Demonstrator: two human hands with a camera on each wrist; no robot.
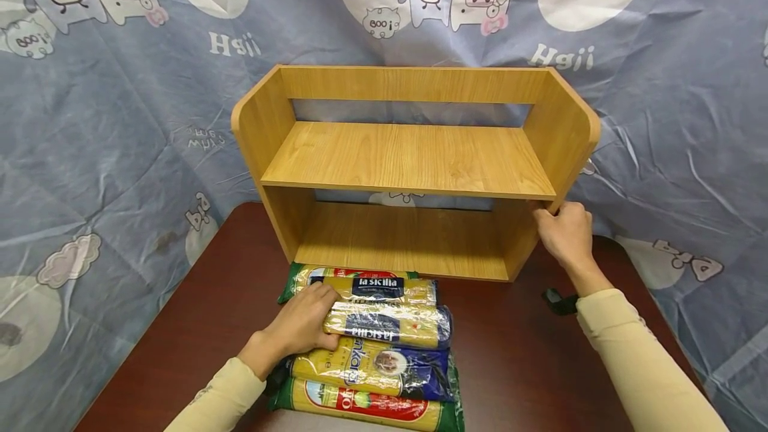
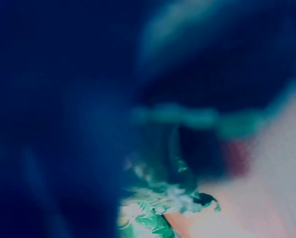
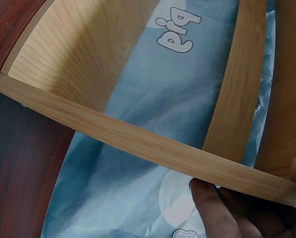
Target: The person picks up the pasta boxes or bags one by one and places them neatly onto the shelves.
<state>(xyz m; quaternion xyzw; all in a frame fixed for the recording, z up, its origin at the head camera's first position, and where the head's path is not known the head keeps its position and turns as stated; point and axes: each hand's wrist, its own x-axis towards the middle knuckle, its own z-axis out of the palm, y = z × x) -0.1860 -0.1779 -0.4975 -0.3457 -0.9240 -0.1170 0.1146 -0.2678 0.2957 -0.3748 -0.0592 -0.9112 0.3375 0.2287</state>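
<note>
My left hand (image 1: 306,320) grips the left end of a clear-wrapped pasta packet (image 1: 390,325) with a blue "la sicilia" label, the thumb on its near side. Just behind lies another "la sicilia" packet (image 1: 396,291), partly over a green-ended packet (image 1: 294,280). A blue and yellow packet (image 1: 378,369) and a green and red one (image 1: 366,405) lie on the near side. At the right, my right hand (image 1: 567,232) holds the side panel (image 3: 138,144) of a two-tier wooden shelf (image 1: 408,159), fingers outside and thumb inside. The left wrist view is mostly dark and blurred.
Both shelf boards are bare. The shelf stands at the back of a dark red-brown table (image 1: 240,272), with a printed blue cloth (image 1: 108,119) hanging behind. A dark strap (image 1: 561,301) sits by the right wrist.
</note>
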